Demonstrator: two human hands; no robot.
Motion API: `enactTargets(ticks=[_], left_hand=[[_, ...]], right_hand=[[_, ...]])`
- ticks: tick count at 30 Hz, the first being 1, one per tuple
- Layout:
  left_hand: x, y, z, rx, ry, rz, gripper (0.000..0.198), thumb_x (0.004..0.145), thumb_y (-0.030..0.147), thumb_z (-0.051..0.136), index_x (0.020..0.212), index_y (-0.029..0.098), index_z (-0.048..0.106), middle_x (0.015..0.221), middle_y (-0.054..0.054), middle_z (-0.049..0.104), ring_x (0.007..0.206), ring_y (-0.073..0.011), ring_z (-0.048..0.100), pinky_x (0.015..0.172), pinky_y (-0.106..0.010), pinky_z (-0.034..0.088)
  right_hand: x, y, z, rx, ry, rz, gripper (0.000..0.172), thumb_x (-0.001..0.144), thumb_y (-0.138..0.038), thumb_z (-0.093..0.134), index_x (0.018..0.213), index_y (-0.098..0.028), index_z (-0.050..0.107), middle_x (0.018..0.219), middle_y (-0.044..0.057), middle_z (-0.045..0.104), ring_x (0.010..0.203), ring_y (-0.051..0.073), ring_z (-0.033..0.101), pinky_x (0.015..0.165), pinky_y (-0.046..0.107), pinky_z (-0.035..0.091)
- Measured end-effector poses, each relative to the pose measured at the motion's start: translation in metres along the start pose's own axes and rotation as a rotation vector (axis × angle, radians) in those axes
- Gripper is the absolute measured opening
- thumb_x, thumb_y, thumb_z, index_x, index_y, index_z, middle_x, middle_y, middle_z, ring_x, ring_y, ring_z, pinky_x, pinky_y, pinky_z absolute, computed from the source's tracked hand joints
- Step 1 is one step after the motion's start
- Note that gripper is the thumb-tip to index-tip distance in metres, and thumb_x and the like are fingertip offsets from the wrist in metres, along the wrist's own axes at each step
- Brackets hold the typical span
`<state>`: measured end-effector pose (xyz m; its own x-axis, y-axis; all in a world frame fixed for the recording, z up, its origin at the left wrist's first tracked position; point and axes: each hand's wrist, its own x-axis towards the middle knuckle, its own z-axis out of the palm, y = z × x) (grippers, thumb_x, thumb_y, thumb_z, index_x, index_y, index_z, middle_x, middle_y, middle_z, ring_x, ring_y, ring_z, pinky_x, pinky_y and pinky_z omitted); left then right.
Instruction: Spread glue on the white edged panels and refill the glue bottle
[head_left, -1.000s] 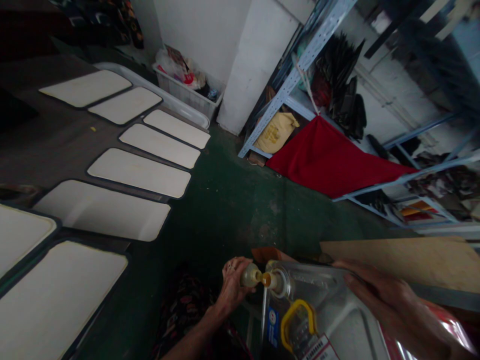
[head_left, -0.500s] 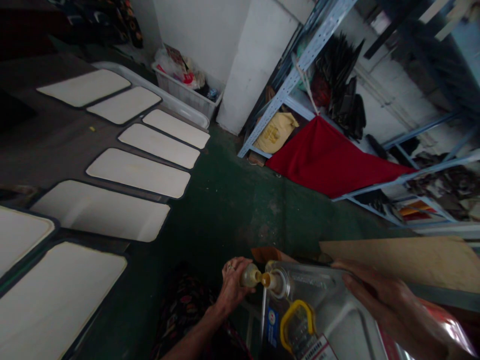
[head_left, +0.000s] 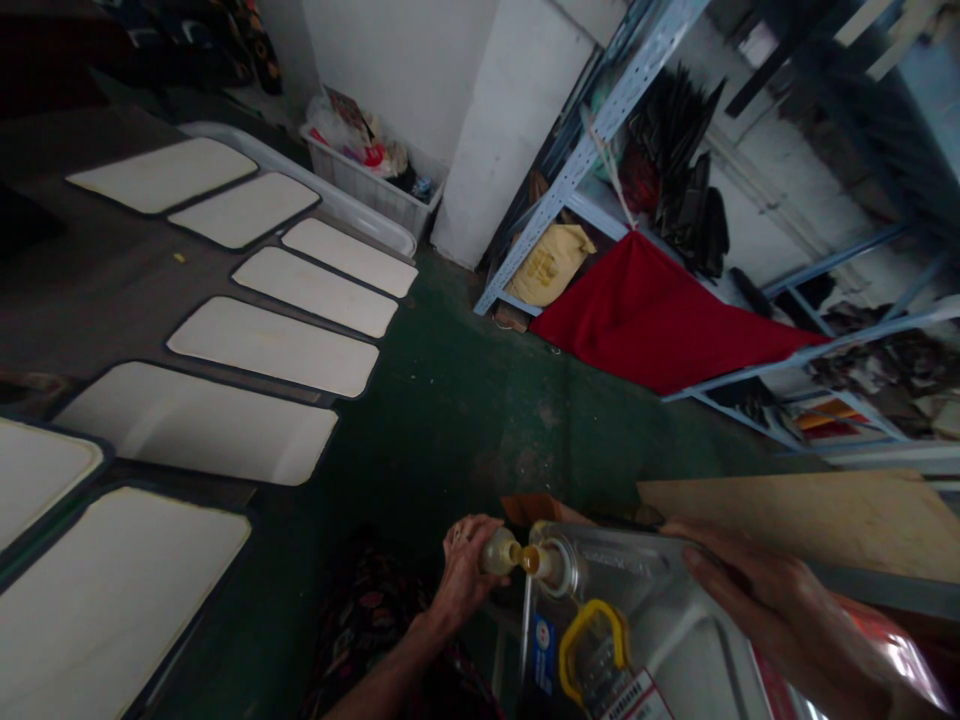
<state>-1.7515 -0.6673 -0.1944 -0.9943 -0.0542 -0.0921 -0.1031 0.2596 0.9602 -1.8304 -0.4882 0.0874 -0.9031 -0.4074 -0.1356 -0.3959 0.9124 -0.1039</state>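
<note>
My left hand (head_left: 463, 572) is wrapped round a small yellowish bottle (head_left: 499, 551) at the bottom centre. My right hand (head_left: 757, 600) grips the far side of a large metal can (head_left: 660, 630) with a yellow handle (head_left: 591, 640), tipped toward the bottle. The can's spout (head_left: 553, 564) meets the bottle's mouth, and amber liquid (head_left: 529, 559) shows between them. A blue and white label lies on the can's top face.
Several pale flat panels (head_left: 270, 345) lie in dark frames across a table on the left. A white bin (head_left: 367, 185) stands by the wall. Blue metal shelving (head_left: 592, 150) holds a red cloth (head_left: 652, 320) and a yellow sack. A board (head_left: 810, 515) lies at right over the green floor (head_left: 465, 400).
Both hands, the bottle and the can hold the same pose. Only the view has drifted slightly.
</note>
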Motion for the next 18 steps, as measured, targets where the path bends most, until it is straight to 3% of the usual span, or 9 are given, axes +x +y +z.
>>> enactTargets(ticks=[10,18], left_hand=[[0.0,-0.003,0.004,0.016,0.026,-0.011,0.07,0.05,0.026,0.081,0.115,0.025,0.056,0.119,-0.007,0.054,0.116,-0.0299,0.042,0.098,-0.043,0.027],[0.0,-0.003,0.003,0.01,0.013,-0.02,0.072,0.049,0.028,0.082,0.116,0.024,0.056,0.121,-0.008,0.054,0.117,-0.0305,0.041,0.099,-0.044,0.026]], right_hand=[[0.004,-0.005,-0.002,0.015,0.025,-0.008,0.041,0.081,-0.049,0.042,0.098,-0.022,0.068,0.098,0.006,0.071,0.091,0.024,0.066,0.081,0.036,0.054],[0.006,-0.012,-0.007,0.013,0.024,-0.014,0.042,0.08,-0.048,0.041,0.094,-0.021,0.069,0.097,0.007,0.071,0.091,0.026,0.066,0.081,0.04,0.054]])
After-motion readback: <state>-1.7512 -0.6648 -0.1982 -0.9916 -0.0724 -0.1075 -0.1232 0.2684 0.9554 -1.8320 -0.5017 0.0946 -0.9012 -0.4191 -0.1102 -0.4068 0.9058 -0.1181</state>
